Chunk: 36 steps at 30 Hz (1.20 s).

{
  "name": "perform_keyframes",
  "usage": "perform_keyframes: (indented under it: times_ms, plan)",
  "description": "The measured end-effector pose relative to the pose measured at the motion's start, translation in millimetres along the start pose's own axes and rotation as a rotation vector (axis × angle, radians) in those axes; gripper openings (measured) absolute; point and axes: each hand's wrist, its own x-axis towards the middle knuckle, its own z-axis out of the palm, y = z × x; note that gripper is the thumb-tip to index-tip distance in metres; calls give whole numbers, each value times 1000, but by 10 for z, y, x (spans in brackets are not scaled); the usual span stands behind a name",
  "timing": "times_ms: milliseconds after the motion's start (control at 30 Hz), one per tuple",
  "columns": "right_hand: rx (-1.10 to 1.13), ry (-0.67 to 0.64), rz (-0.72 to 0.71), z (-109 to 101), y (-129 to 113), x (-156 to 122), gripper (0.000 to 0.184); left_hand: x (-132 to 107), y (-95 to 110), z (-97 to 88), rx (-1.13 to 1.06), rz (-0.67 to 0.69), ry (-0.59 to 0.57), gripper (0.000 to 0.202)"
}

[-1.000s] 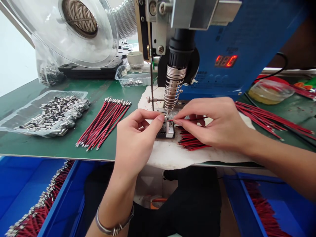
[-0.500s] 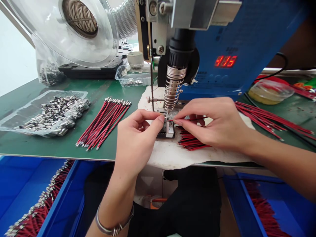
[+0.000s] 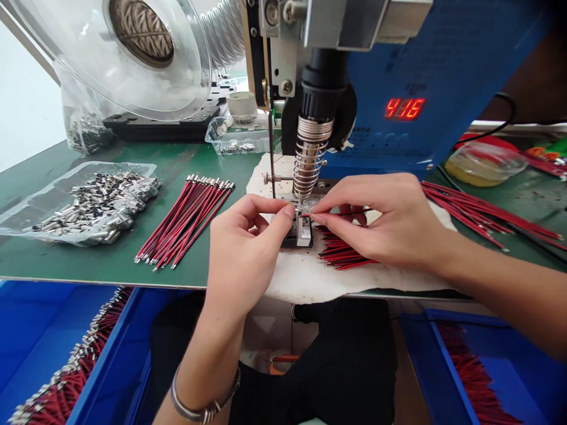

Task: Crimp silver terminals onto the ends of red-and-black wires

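Observation:
My left hand (image 3: 245, 242) is pinched at the small metal fixture (image 3: 303, 233) under the coiled heating nozzle (image 3: 312, 156) of the blue machine (image 3: 434, 65); what its fingertips hold is too small to name. My right hand (image 3: 383, 218) pinches a thin red wire (image 3: 349, 212), its tip pointing left at the fixture. The two hands' fingertips nearly meet below the nozzle. A pile of red wires (image 3: 343, 254) lies on the white cloth (image 3: 310, 277) under my right hand.
A row of red-and-black wires with metal tips (image 3: 186, 218) lies on the green mat, left of a bag of metal terminals (image 3: 95, 200). More red wires (image 3: 482, 215) spread to the right. A clear reel (image 3: 133, 47) stands back left. Blue bins (image 3: 57, 366) hold finished wires below.
Both hands stay in place at the fixture. The machine's red display reading has changed.

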Motion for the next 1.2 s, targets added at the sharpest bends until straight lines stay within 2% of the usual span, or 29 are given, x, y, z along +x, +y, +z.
perform_keyframes:
  times_ms: [233,633,867,1067,1200]
  plan:
    - [-7,7,0,1,2,11,11,0,5,4,14,2,-20,13]
    - [-14,4,7,5,-7,9,11,-15,-5,-3,6,5,29,9]
    - [-11,6,-4,-7,-11,1,10,-17,0,-11,-1,-15,-22,10]
    - [-4,1,4,-6,-2,0,9,-15,-15,-12,19,11,43,11]
    - [4,-4,12,-4,-12,5,10,-17,-19,-23,1,4,24,12]
